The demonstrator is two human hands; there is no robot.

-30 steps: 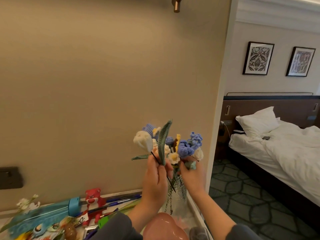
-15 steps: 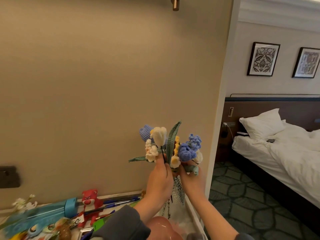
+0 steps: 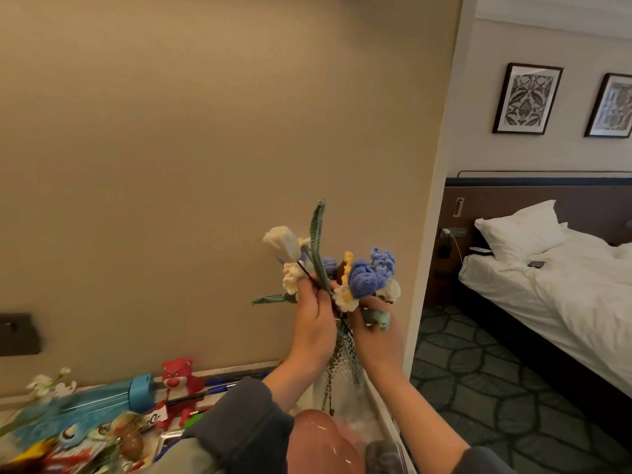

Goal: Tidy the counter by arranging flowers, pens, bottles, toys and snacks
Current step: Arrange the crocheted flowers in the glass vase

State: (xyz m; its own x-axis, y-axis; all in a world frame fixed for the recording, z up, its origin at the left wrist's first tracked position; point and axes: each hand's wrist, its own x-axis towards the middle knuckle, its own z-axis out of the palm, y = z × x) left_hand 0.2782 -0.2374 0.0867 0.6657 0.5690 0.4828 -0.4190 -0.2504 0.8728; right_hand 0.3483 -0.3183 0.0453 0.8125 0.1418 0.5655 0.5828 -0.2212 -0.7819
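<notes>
White tulip (image 3: 283,243) swung left, right hand (image 3: 378,338) gripping flowers (image 3: 363,282), vase (image 3: 343,370) half-hidden

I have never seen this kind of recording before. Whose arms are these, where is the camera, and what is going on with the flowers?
There is no machine here. A person works with bare hands, and the single picture comes from a camera worn on the head, looking forward and down. The left hand pinches the thin stem of a white tulip. The right hand grips the bunch of crochet flowers standing in a glass vase. On the counter, to the left, are a red bear toy, blue pens and snack packets. A bed shows on the right.
</notes>
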